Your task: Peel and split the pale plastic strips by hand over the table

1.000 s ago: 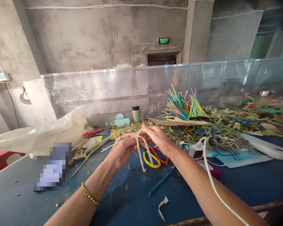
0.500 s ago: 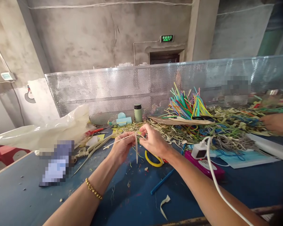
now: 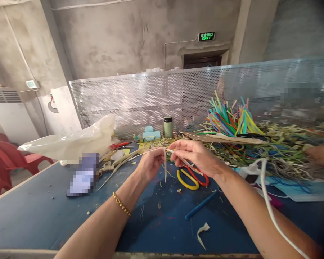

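My left hand (image 3: 150, 164) and my right hand (image 3: 196, 155) are raised a little above the blue table (image 3: 43, 212), both pinching thin pale straw strips (image 3: 165, 166). One strip hangs straight down between the hands; another runs from my right fingers down toward the scissors. A gold bead bracelet (image 3: 121, 204) sits on my left wrist. Red- and yellow-handled scissors (image 3: 190, 178) lie on the table just below my right hand.
A heap of straw and coloured strips (image 3: 232, 120) fills the back right. A white cable (image 3: 270, 205) crosses my right forearm. Another person's hand (image 3: 321, 155) shows at the right edge. Also present: a plastic bag (image 3: 75, 142), a green bottle (image 3: 168, 127), a blue stick (image 3: 200, 205), a perforated metal screen (image 3: 129, 100), red chairs (image 3: 5, 158).
The view has swung left and the hands have moved slightly apart. The loop seen earlier has been drawn tight, leaving one short strip hanging down.
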{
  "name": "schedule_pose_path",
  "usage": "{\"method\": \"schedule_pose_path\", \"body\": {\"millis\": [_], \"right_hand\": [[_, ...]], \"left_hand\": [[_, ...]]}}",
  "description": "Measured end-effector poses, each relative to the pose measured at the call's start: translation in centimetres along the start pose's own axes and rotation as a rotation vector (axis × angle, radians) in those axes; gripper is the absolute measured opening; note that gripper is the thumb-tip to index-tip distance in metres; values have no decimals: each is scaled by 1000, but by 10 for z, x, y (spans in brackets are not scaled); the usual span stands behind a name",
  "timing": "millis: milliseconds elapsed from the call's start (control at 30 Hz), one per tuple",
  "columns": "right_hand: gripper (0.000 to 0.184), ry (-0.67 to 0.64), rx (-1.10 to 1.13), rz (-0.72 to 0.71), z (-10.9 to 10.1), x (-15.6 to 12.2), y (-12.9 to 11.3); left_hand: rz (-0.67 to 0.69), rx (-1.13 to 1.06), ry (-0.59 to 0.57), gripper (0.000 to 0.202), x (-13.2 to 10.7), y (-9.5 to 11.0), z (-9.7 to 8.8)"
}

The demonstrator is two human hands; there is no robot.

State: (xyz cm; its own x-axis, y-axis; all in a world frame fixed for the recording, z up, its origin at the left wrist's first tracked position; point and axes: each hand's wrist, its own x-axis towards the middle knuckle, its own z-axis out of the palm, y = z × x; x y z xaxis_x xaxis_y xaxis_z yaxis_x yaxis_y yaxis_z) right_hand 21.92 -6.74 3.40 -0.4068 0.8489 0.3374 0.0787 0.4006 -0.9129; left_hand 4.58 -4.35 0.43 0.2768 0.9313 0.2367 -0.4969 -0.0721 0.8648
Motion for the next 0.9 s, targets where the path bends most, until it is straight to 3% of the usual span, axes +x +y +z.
{"method": "schedule_pose_path", "body": {"millis": [333,733,900], "right_hand": [[27,-73,68,-52,-6,-1,-6],[19,404,-153,-306,0,7,-5],[24,419,-147,-278,-1,7,-2]], "left_hand": [[73,-108,1,2,5,3,3],[-58,-117,-126,8,3,0,4],[-81,-150,-104,12,-1,3,4]]}}
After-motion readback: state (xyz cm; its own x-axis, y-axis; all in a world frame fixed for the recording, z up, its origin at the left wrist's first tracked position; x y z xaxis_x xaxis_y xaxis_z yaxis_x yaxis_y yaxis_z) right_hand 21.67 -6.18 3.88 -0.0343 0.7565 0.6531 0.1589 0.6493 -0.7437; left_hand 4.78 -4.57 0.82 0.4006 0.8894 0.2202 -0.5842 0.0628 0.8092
